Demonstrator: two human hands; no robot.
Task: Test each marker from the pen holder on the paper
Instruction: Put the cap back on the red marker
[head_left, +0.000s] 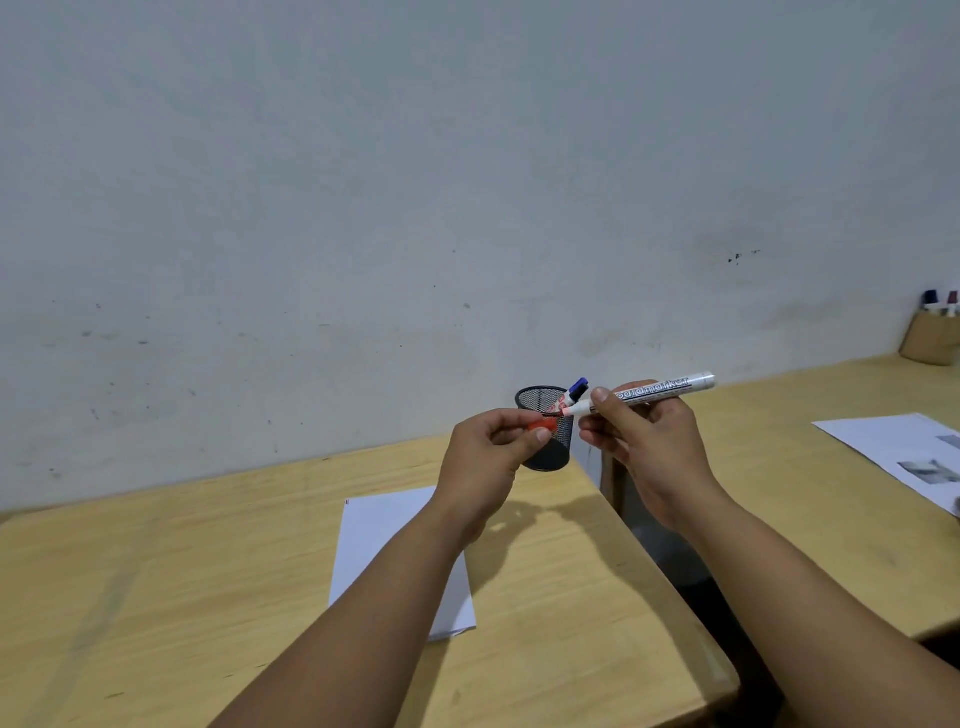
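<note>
My right hand (647, 447) grips a white board marker (660, 389), held nearly level with its red tip pointing left. My left hand (493, 457) pinches the marker's red cap (698, 425), a short gap away from the tip. Both hands hover above the table in front of a black mesh pen holder (545, 452), which stands near the table's far right corner. A blue-capped marker (575, 389) leans out of the holder. A white sheet of paper (384, 540) lies on the table below my left forearm, partly hidden by it.
The wooden table (208, 597) ends at a right edge close to the holder, with a gap before a second table (779, 467). That table carries printed sheets (904, 457) and a brown holder (930, 343) with markers at the far right. A grey wall stands behind.
</note>
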